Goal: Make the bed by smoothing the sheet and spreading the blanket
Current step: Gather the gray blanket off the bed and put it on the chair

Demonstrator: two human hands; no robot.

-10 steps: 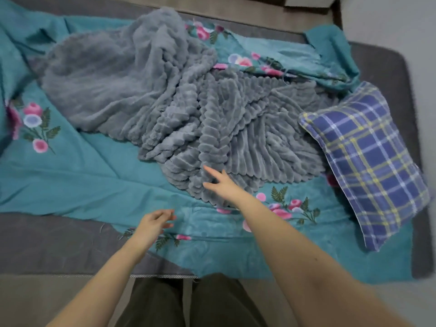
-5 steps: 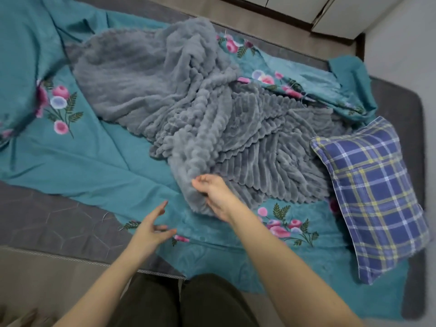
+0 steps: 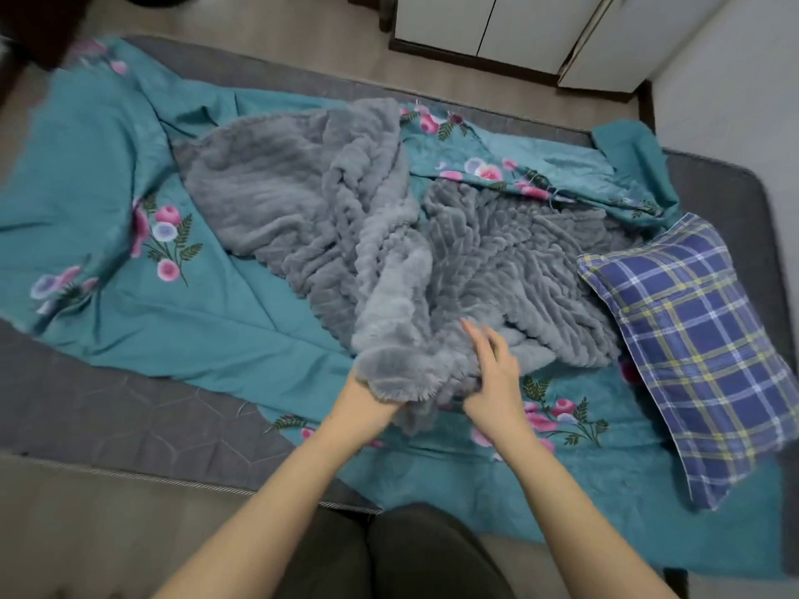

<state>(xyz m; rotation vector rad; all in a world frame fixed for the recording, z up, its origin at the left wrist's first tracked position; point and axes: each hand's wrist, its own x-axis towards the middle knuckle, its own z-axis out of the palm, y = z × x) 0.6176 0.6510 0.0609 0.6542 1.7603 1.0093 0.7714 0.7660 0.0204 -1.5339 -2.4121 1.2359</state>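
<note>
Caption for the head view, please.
Left hand under the bunched gray blanket, right hand open on it; teal floral sheet, plaid pillow.

This is a bedroom in a home. A gray mattress (image 3: 129, 408) lies low on the wood floor (image 3: 302, 41), with a blue-green flower sheet (image 3: 194, 330), a fluffy gray blanket (image 3: 302, 209) and a checked pillow (image 3: 691, 348) on it. White cupboard doors (image 3: 454, 19) stand behind it.
</note>
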